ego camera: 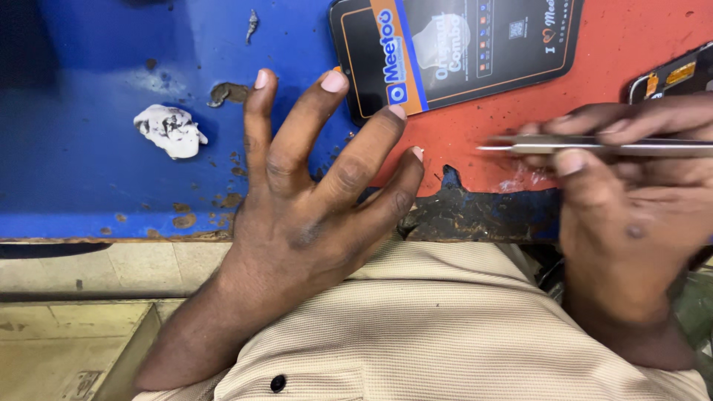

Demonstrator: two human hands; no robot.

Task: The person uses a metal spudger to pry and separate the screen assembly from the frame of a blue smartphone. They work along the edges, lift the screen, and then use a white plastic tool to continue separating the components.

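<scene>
My left hand (312, 193) lies flat over the front edge of the workbench with fingers spread and holds nothing. Its fingertips reach the corner of a black phone screen (453, 44) with an orange and blue sticker, lying on the red mat (631, 67). My right hand (631, 186) at the right pinches a pair of metal tweezers (564, 145), whose tips point left, just above the red mat's front edge. An opened phone (672, 78) is partly seen at the right edge, behind my right hand.
The blue bench top (89, 119) is chipped and worn. A lump of white putty (169, 130) lies on it at the left. A small metal scrap (252, 26) lies at the back. The bench's front edge (483, 219) is scraped black. My beige shirt fills the bottom.
</scene>
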